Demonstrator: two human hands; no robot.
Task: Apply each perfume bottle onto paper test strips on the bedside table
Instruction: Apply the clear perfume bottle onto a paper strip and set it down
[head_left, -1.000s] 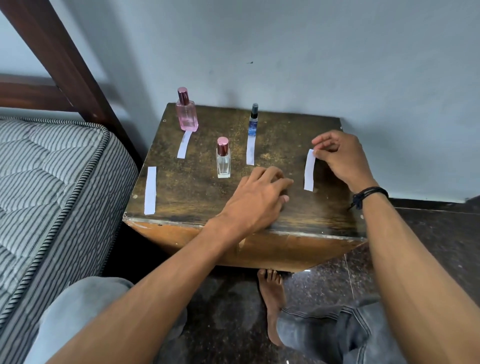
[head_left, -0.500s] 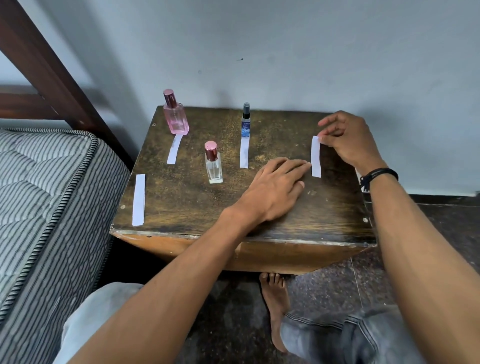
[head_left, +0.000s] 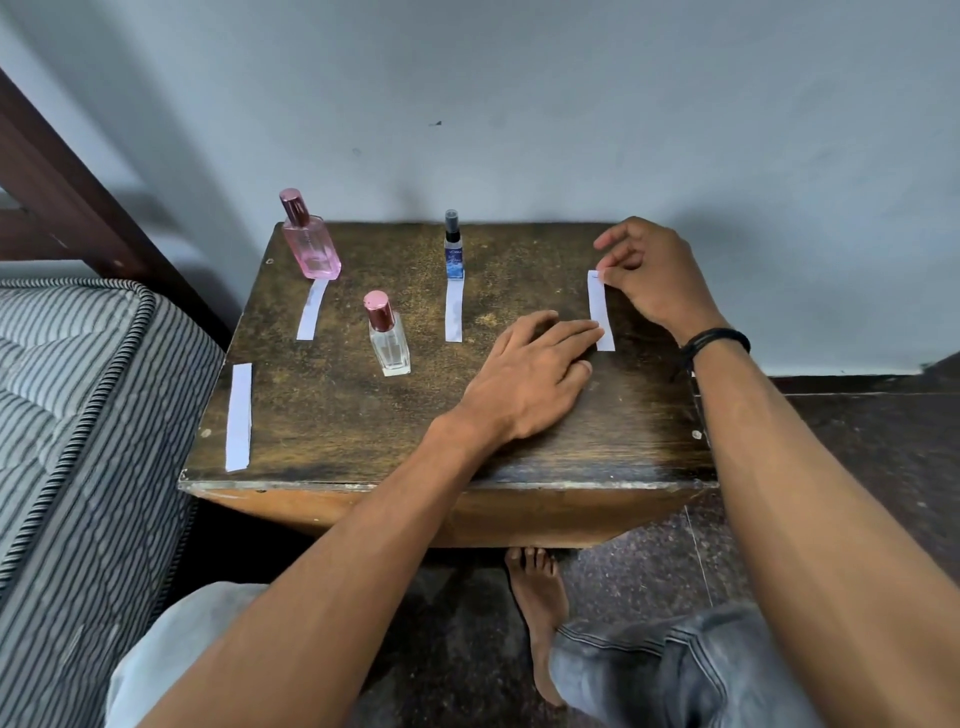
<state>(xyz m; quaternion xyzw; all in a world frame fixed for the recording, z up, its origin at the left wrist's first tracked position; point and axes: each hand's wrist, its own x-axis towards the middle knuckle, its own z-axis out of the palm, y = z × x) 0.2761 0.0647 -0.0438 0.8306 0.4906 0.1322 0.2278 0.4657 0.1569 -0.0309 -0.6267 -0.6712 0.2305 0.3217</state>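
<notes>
On the dark wooden bedside table (head_left: 332, 415) stand a pink perfume bottle (head_left: 310, 240) at the back left, a small clear bottle (head_left: 388, 338) with a rose cap in the middle, and a slim blue spray bottle (head_left: 453, 249) at the back. White paper strips lie below the pink bottle (head_left: 310, 310), below the blue bottle (head_left: 453, 312) and at the front left edge (head_left: 239, 417). My right hand (head_left: 657, 278) pinches the far end of a fourth strip (head_left: 600, 310) at the right. My left hand (head_left: 530, 376) lies flat, its fingertips touching that strip's near end.
A striped mattress (head_left: 67, 415) and a dark wooden bed frame (head_left: 47, 171) stand to the left. A grey wall rises right behind the table. My knees in grey jeans (head_left: 675, 670) and a bare foot (head_left: 537, 597) are below the table's front edge.
My right hand has carried the right strip a little farther back on the table. My left hand has slid right, its fingers straightening until the fingertips reach the strip.
</notes>
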